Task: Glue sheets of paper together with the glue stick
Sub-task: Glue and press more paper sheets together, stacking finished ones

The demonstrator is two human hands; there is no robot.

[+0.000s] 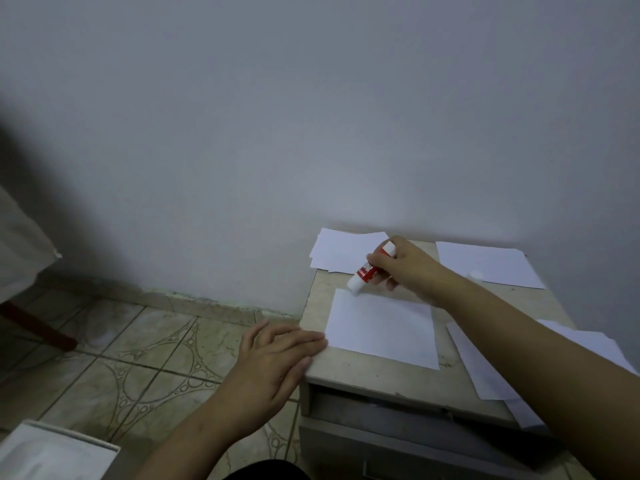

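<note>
From the head view, the right hand [403, 268] has its grip closed around the glue stick [369, 270], tilted with its white tip touching the far left corner of the sheet [382, 329] lying mid-counter. The left hand [277, 355] has a wide grip, fingers straight, tips at the counter [320, 292] left edge beside the sheet's near corner. Loose papers [341, 251] lie at the far left corner, another sheet [486, 263] with a white cap [476, 274] at the far right, more papers [485, 372] along the right edge, partly under the forearm.
</note>
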